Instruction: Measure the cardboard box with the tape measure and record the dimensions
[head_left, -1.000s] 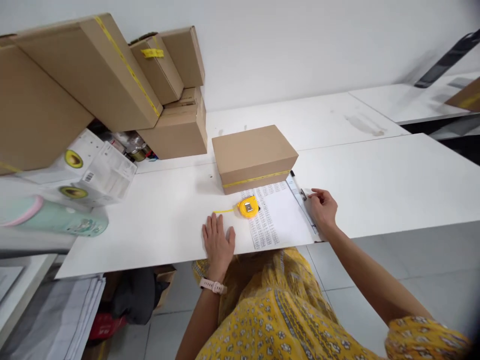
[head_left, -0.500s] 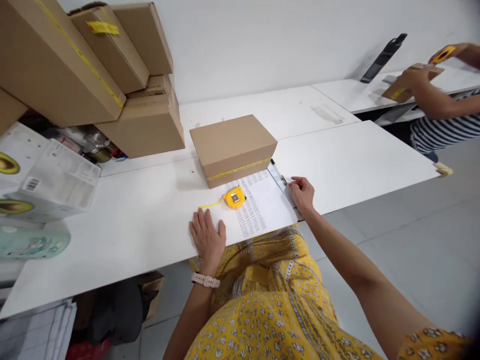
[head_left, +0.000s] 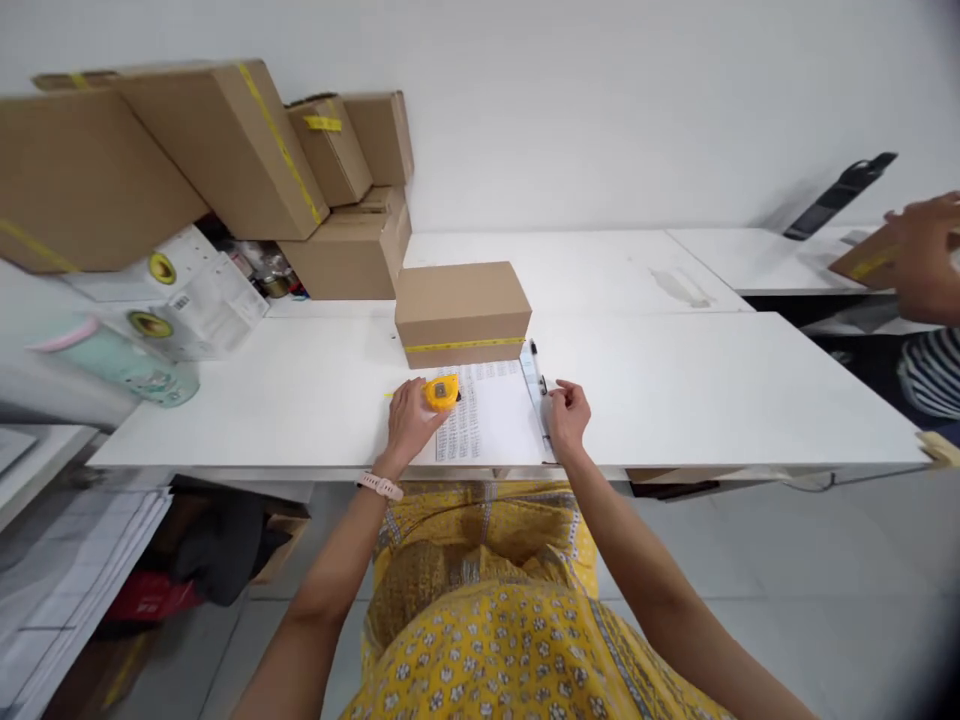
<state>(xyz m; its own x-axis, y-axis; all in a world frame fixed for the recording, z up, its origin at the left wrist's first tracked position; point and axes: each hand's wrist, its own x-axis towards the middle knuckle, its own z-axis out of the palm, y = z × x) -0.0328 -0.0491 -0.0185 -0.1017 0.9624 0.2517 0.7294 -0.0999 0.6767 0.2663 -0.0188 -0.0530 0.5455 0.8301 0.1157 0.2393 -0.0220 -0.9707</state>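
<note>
My left hand (head_left: 409,418) is closed about the left side of a yellow tape measure (head_left: 441,392), thumb below it and fingers behind. A short bit of yellow blade shows at the left of the hand. Under the tape measure lies a printed sheet of paper (head_left: 502,415) with columns of small figures. My right hand (head_left: 570,415) rests at the sheet's right edge, fingers curled in a pinch at the near end of a black-and-white pen (head_left: 535,362). Just behind the sheet stands a closed cardboard box (head_left: 463,305) with a yellow strip along its front.
Stacked cardboard boxes (head_left: 217,150) fill the back left, beside an avocado-printed carton (head_left: 202,300) and a mint-green bottle (head_left: 124,360). Toward the right, a dark bottle (head_left: 836,200) stands on the white table (head_left: 712,390). A co-worker's hand (head_left: 930,255) is at another box.
My left hand has gone from lying flat on the table to closing on the tape measure. The right hand stays by the pen. The view has shifted left and levelled.
</note>
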